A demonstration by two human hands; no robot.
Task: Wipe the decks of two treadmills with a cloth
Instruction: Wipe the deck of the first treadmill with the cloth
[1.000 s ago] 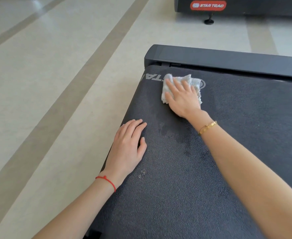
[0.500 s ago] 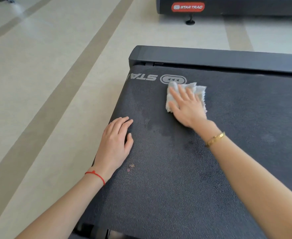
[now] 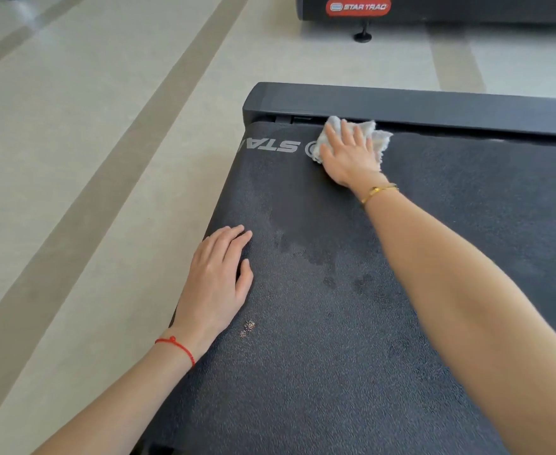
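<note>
A black textured treadmill deck (image 3: 335,356) fills the lower right of the head view, with a dark end cap (image 3: 434,105) across its far end. My right hand (image 3: 348,156) presses flat on a white cloth (image 3: 380,137) at the far end of the belt, right against the end cap and beside the printed logo. My left hand (image 3: 217,280) rests flat with fingers together on the deck's left edge, holding nothing. Damp streaks (image 3: 312,254) darken the belt between my hands. A small speck of dirt (image 3: 247,328) lies near my left wrist.
A second treadmill (image 3: 434,8) with a red Star Trac label stands at the far top, one foot (image 3: 363,34) on the floor. Pale tiled floor (image 3: 89,192) with darker stripes stretches to the left of the deck.
My right hand has slid the cloth away from me, from mid-belt up to the end cap. My left hand has stayed on the deck's left edge.
</note>
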